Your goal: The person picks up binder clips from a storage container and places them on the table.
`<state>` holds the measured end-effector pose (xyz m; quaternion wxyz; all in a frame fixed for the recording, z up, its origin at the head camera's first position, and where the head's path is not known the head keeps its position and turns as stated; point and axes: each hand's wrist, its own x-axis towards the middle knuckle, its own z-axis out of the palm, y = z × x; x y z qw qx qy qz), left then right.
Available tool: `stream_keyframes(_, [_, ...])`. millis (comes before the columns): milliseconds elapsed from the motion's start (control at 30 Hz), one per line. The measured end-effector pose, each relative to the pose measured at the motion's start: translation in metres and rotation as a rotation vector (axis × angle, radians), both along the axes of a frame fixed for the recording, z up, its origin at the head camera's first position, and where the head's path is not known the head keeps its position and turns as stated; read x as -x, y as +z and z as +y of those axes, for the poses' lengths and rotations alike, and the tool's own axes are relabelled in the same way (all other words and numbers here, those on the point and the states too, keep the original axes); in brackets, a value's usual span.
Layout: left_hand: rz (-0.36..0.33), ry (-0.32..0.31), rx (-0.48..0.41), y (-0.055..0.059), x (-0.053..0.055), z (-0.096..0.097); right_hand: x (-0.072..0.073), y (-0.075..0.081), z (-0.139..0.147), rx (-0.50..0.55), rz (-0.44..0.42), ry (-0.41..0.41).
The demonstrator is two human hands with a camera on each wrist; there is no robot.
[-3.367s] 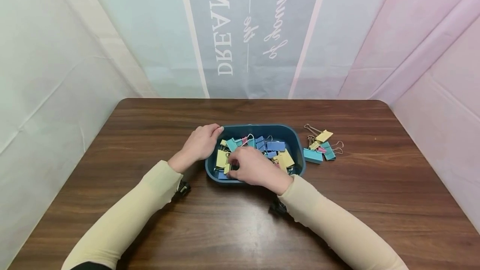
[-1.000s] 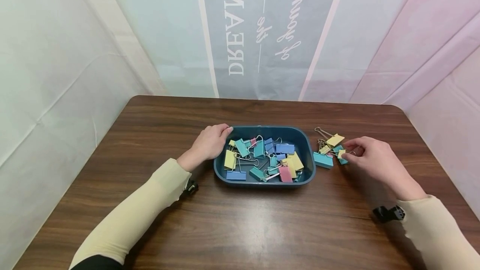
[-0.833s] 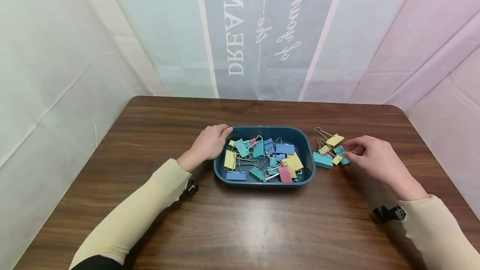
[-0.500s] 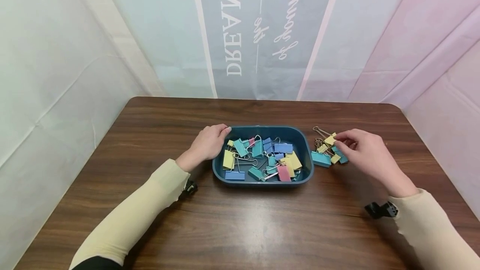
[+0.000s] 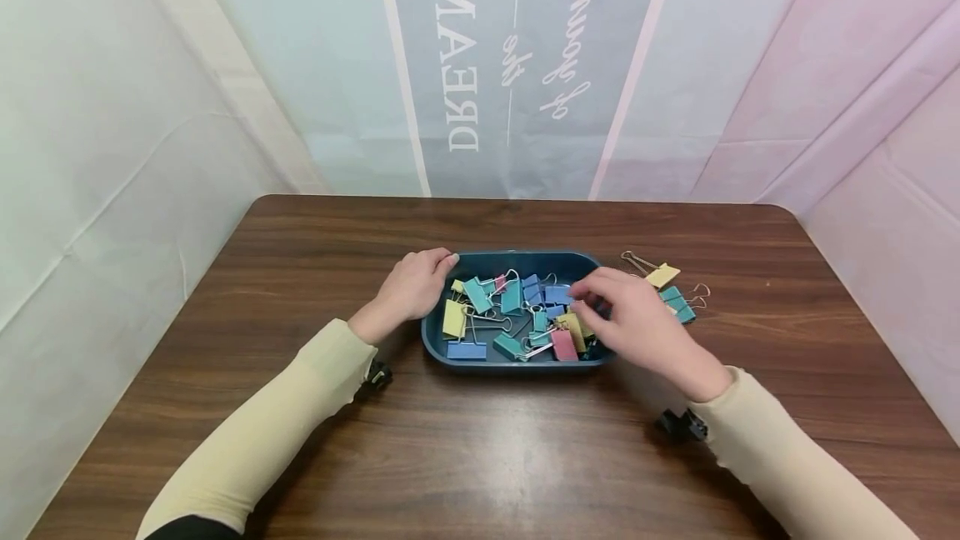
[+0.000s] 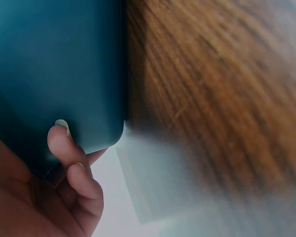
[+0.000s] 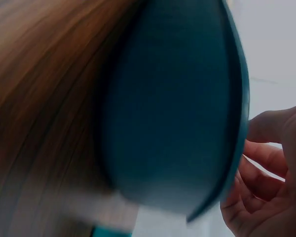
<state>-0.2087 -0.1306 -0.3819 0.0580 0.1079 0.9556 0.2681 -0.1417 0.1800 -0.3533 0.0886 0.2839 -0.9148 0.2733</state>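
In the head view a dark blue plastic tray holds several binder clips, among them a pink clip and a blue clip. My left hand grips its left rim near the far corner; the left wrist view shows curled fingers against the tray's wall. Above the tray's right end is my right hand, fingers bent and their tips apart from the thumb. I see nothing held there. The right wrist view shows this hand beyond the tray's rim, partly hidden.
Right of the tray lie loose clips on the brown wooden table: a yellow clip and a teal clip. My right hand covers part of that pile. A printed curtain stands behind the table.
My right hand has moved left, from the loose clips to above the tray's right end. Earlier it was inside the tray, then went out to the pile. My left hand keeps the rim.
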Motion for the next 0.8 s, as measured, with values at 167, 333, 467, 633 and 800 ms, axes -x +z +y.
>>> stream_keyframes(167, [-0.003,-0.006,0.005,0.0,0.001,0.0,0.0,-0.002,-0.032,-0.036,-0.082,0.097])
stream_keyframes(333, [0.001,-0.004,0.004,0.0,0.001,0.0,0.004,-0.008,-0.061,-0.131,-0.196,0.249])
stream_keyframes(467, [0.006,-0.007,-0.004,0.001,0.001,0.001,0.009,-0.01,-0.078,-0.169,-0.286,0.319])
stream_keyframes(633, [0.007,-0.008,-0.007,0.001,0.0,0.002,0.015,-0.012,-0.094,-0.213,-0.366,0.309])
stream_keyframes(800, [0.005,-0.012,-0.016,0.001,0.001,0.0,0.018,-0.011,-0.104,-0.25,-0.43,0.318])
